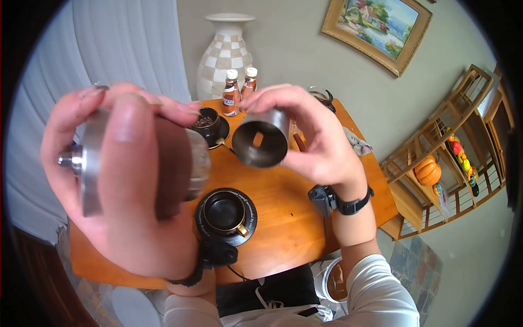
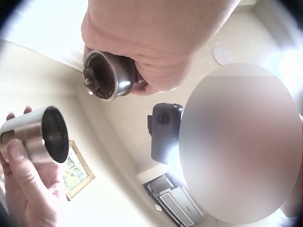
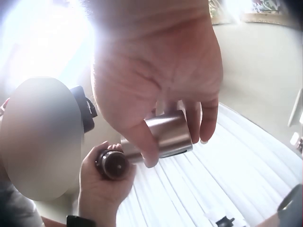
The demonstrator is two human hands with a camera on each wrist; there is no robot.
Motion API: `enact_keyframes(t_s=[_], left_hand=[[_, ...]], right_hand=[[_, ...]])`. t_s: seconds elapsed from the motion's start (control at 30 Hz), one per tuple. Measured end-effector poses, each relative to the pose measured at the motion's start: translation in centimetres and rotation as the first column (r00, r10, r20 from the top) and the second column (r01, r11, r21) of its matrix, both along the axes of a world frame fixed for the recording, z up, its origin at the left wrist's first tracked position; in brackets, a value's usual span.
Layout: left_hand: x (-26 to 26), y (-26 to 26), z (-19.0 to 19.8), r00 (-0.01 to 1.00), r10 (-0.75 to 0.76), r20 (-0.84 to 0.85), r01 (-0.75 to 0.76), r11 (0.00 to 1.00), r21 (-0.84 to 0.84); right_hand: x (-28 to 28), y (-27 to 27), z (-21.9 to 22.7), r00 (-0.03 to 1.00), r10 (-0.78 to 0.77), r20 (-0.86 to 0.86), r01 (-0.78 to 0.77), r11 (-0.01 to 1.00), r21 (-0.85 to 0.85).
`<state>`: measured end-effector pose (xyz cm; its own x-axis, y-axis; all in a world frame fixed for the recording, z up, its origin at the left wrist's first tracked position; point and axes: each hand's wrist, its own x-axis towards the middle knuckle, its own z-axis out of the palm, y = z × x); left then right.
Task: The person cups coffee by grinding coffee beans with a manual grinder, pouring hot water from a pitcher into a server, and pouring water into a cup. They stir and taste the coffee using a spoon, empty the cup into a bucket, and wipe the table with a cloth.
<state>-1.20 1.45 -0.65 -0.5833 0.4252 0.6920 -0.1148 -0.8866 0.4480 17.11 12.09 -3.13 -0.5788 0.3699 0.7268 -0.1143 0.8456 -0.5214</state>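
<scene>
Left side of the frame: left hand (image 1: 131,201) is gripping the coffee grinder (image 1: 173,169), fingers curling round the body, thumb lying across the near side. Grinder is hanging above the bench (image 1: 299,207), tilted on its side, short metal stub pointing left. Its right end is blurring in the head view; left wrist view is showing the metal rim there.

Moving right: a black cup of beans (image 1: 210,129) is sitting on a saucer, upper middle. Below it another black cup (image 1: 224,212) is standing on its own saucer (image 1: 251,210).

Then the metal cup (image 1: 261,155), centre of the frame, also off the bench and apart from the grinder in the head view, mouth facing the camera. Right hand (image 1: 318,136) is pinching it between thumb and fingers.

Handling guess: grinder is looking dense and stiff, so hold mid-body, full wrap, clear of both ends. Metal cup is probably light, rigid, slick on the polished wall; take it by the outside, keeping fingers off the rim.
</scene>
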Motion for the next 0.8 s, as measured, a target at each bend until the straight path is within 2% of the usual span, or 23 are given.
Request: enact_keyframes(t_s=[0.07,0.1,0.13,0.2,0.27,0.37,0.67,0.73,0.8], left_hand=[[0.0,0.2,-0.4,0.989,-0.058,-0.138,0.07,0.994,0.085],[0.3,-0.3,-0.4,0.992,-0.081,-0.097,0.083,0.996,0.016],[0.4,-0.3,-0.4,0.992,-0.078,-0.098,0.08,0.997,0.019],[0.9,-0.1,-0.6,0.984,-0.065,-0.169,0.08,0.993,0.082],[1.4,0.0,-0.7,0.985,-0.062,-0.163,0.078,0.993,0.09],[1.7,0.4,-1.2,0.965,-0.036,-0.261,0.071,0.99,0.125],[2.5,0.5,-2.1,0.953,-0.012,-0.304,0.079,0.975,0.206],[2.7,0.4,-2.2,0.973,-0.057,-0.225,0.108,0.969,0.221],[2.6,0.6,-2.3,0.969,-0.078,-0.233,0.13,0.968,0.216]], right_hand=[[-0.7,-0.9,0.0,0.998,0.044,-0.035,-0.045,0.999,-0.027],[-0.9,-1.3,0.2,0.998,0.049,-0.027,-0.05,0.998,-0.035],[-1.1,-1.7,0.2,0.999,0.051,-0.018,-0.052,0.998,-0.043],[-1.5,-2.3,0.1,0.998,0.024,-0.062,-0.028,0.998,-0.054],[-1.2,-2.7,0.4,1.0,0.0,-0.014,0.0,0.999,-0.045],[-0.8,-3.5,1.2,1.0,-0.021,-0.001,0.021,1.0,-0.02],[-0.2,-4.3,0.7,0.999,-0.016,-0.033,0.018,0.998,0.062],[-0.3,-4.6,0.7,0.999,-0.018,-0.05,0.022,0.997,0.074],[-0.3,-4.8,0.7,0.998,-0.018,-0.068,0.024,0.996,0.087]])
